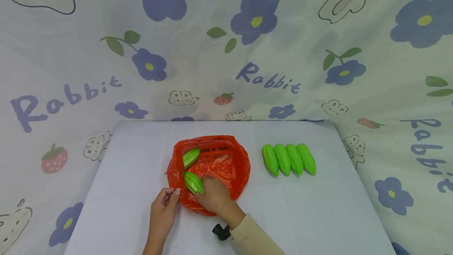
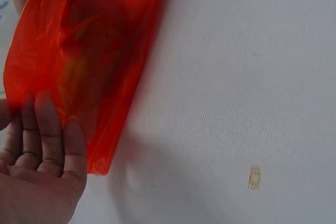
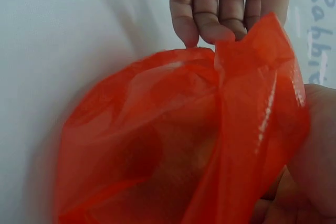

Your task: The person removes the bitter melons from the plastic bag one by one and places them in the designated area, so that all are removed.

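Observation:
A red plastic bag stands with its mouth open on the table, printed letters on its inside. My left hand pinches the bag's near left rim between thumb and fingers; in the left wrist view its fingers lie against the red film. My right hand reaches into the bag and grips a green ridged gourd, its fingertips hidden. Another green gourd lies inside along the bag's left wall. In the right wrist view the bag hides most of what is inside.
Right of the bag, several green gourds lie side by side in a row on the white table. A black wrist device shows by the right sleeve. A patterned cloth hangs behind and along the sides.

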Action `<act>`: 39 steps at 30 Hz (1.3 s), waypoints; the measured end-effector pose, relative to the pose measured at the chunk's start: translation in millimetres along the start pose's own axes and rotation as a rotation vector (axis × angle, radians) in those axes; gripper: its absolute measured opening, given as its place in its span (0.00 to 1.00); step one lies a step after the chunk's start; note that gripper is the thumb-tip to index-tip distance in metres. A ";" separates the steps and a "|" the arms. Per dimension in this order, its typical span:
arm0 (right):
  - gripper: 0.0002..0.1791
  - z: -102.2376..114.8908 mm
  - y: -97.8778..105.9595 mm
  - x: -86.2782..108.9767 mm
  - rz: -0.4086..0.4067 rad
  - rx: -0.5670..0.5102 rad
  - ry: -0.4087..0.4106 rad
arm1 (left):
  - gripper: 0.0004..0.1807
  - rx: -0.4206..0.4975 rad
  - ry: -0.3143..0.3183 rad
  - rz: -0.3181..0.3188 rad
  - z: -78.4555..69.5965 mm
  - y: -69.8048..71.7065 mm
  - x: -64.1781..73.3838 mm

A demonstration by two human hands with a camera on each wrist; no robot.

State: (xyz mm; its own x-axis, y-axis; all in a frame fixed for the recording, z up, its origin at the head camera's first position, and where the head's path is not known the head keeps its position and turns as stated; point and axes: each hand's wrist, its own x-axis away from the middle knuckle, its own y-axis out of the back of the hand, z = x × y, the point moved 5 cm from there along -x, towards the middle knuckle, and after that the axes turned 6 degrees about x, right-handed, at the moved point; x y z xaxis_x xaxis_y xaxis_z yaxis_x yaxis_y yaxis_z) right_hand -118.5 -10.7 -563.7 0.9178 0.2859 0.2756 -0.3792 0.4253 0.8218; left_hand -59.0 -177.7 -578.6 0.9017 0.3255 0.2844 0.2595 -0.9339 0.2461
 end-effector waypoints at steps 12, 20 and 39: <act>0.25 -8.6 1.9 -1.8 0.048 -0.080 -0.008 | 0.20 0.004 -0.001 0.007 0.8 -0.7 0.5; 0.26 -9.5 7.0 -1.2 0.050 -0.080 0.029 | 0.21 -0.013 0.015 0.010 0.7 -0.1 0.9; 0.28 -12.4 27.2 12.1 -0.034 -0.064 0.117 | 0.21 -0.008 0.012 0.014 -0.7 -0.3 1.2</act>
State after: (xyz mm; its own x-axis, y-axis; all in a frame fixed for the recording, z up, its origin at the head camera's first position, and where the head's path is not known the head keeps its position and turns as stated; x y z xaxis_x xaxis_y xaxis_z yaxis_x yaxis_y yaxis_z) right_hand -119.2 14.9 -544.1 0.9116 0.3670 0.1853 -0.3586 0.4894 0.7949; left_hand -58.3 -176.9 -577.7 0.9012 0.3141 0.2987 0.2439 -0.9372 0.2495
